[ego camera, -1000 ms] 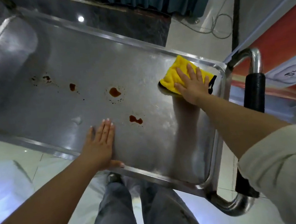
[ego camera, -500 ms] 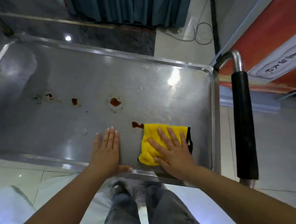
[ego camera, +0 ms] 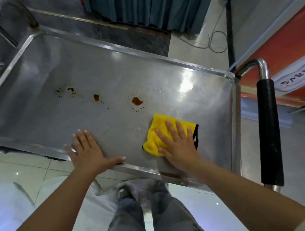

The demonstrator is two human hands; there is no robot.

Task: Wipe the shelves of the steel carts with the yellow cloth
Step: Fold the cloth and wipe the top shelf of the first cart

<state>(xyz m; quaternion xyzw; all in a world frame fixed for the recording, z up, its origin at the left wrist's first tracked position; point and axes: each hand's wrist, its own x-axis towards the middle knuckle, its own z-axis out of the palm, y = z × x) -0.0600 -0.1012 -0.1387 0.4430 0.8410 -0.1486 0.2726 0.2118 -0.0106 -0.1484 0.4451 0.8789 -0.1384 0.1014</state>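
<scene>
Where the top shelf (ego camera: 162, 73) of the steel cart nears its right end, the yellow cloth (ego camera: 158, 131) is seen lying flat on the metal, close to the near rim, with a black edging showing along its right side. It is pressed down by the right hand (ego camera: 177, 144), whose fingers are spread straight across the fabric and are not curled round it. The left hand (ego camera: 88, 151) is laid flat on the bare steel to the left of the cloth, apart from it, with its fingers extended and held together and its thumb stretched out along the near rim. Three brown stains are visible on the shelf beyond the hands: a rounded spot ringed with fine specks (ego camera: 137, 101) just beyond the cloth's far left corner, a smaller spot (ego camera: 96, 97) farther left, and a scatter of dark flecks (ego camera: 69, 90) farther left again. Bright reflections are seen on the steel near the far right corner. At the right end of the cart a curved steel handle (ego camera: 263, 69) is fitted with a black grip (ego camera: 268, 132). Grey trousers (ego camera: 152, 221) and shoes are seen below the shelf over a pale tiled floor (ego camera: 291, 157). Dark green curtains (ego camera: 156, 5) hang beyond the cart, and a loose cable (ego camera: 217, 42) lies on the floor near them.
</scene>
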